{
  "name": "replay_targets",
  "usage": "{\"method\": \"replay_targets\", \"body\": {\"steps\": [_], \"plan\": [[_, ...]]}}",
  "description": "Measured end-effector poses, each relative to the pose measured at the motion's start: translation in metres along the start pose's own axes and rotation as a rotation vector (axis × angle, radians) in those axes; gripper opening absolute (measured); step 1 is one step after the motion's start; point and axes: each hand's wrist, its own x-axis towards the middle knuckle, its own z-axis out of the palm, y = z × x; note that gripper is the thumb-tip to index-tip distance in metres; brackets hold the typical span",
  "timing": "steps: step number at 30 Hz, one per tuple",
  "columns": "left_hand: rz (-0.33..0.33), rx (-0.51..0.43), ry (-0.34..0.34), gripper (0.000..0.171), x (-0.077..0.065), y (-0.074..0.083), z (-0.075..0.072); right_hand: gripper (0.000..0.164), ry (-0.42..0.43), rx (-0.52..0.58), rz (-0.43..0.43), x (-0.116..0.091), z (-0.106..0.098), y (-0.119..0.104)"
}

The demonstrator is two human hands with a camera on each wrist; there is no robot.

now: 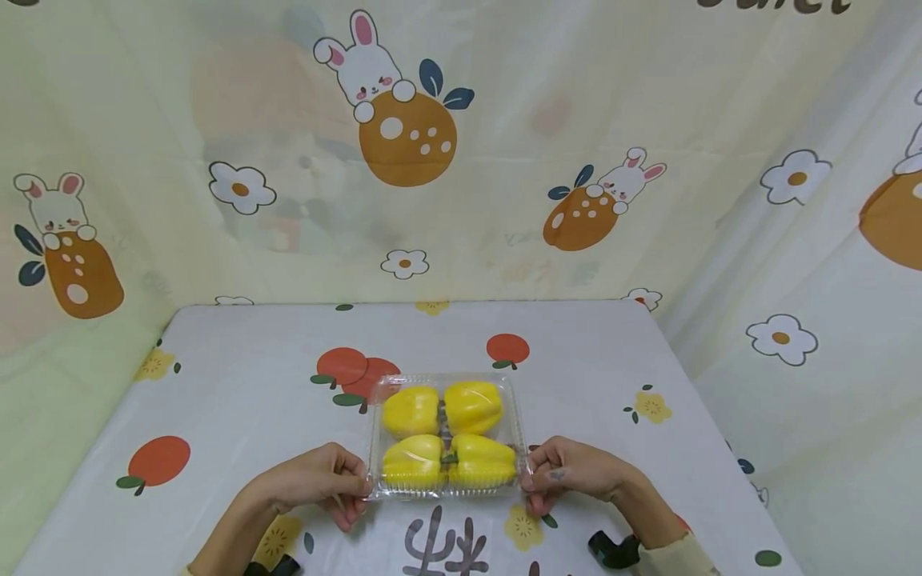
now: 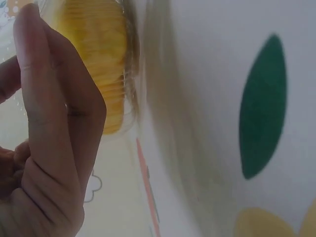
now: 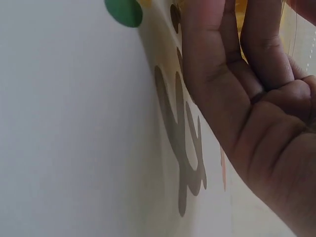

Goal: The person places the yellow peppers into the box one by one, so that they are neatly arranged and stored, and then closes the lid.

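A clear plastic box (image 1: 445,378) stands near the middle of the table in the head view, and several yellow bell peppers (image 1: 473,408) lie inside it in two rows. Its near-left corner is pinched between the thumb and fingers of my left hand (image 1: 320,480). My right hand (image 1: 576,474) grips the near-right corner in the same way. In the left wrist view, yellow shows through the ribbed plastic wall (image 2: 111,89) beyond the bent fingers. The right wrist view has the hand's own fingers covering most of the box.
A white cloth printed with fruit and flowers covers the table (image 1: 245,384). Patterned curtains (image 1: 490,208) hang behind it and at both sides. Dark wrist-worn pieces (image 1: 614,550) show near both wrists at the bottom of the head view.
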Motion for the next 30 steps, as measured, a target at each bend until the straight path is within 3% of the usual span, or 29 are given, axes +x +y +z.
{"method": "replay_targets", "body": {"steps": [16, 30], "plan": [[0.008, -0.004, 0.003, 0.016, 0.0019, -0.0014, 0.0022, 0.045, 0.004, 0.014, 0.002, 0.0019, 0.0004, 0.0008], [-0.007, -0.011, -0.007, 0.020, 0.0053, -0.0028, -0.0012, 0.046, 0.010, 0.009, 0.047, 0.0016, -0.0020, 0.0016]]}}
